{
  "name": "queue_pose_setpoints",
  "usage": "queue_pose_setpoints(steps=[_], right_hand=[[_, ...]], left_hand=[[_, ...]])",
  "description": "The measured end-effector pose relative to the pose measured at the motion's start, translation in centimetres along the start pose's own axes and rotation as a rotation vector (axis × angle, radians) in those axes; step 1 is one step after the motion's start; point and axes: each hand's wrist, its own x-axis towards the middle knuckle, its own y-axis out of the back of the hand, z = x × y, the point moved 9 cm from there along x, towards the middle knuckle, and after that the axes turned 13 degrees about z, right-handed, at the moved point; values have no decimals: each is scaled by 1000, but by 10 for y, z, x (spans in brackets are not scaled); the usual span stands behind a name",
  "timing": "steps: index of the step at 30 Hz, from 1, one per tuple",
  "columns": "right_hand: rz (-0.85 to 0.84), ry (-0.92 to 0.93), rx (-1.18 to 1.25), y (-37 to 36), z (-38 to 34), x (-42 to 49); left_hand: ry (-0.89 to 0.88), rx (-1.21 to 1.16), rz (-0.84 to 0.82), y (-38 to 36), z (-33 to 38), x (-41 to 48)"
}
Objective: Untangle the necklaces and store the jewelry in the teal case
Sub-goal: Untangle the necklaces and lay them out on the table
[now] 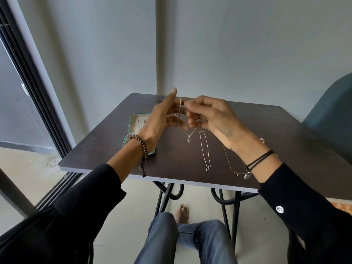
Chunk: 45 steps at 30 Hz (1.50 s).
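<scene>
Both hands are raised above the dark table [247,121] with a thin silver necklace [180,111] between them. My left hand [162,119] holds the chain loops across its fingers, thumb pointing up. My right hand [211,117] pinches the chain near its top. A small pendant [189,139] dangles from the chain below the hands. The teal case [136,128] lies open on the table's left side, partly hidden by my left wrist. Another necklace with a pendant [204,149] lies straight on the table. A further chain [231,164] lies under my right wrist.
A small piece of jewelry [262,140] lies at the right of the table. A blue-green chair [331,119] stands at the table's right. A sliding door frame [34,96] runs along the left. My legs and a bare foot [182,213] are under the table's front edge.
</scene>
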Motion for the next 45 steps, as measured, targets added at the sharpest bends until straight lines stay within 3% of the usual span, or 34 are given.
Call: queue_pose_setpoints(steps=[4,9,30,37,45], right_hand=[[162,183,-3,14,-12,1],[232,173,-22,22,-4,-1],[47,-255,197,0,43,-11],[-74,-242,151,-9,46,-18],[-99,-228,44,-7,51,-18]], left_hand=[[19,-17,-44,-7,-1,-2],[102,-11,-77,-11,-12,-2],[196,-128,-50,-7,-24,-4],[244,-225,-54,1,-29,-1],[291,-274,-81,0,-33,-3]])
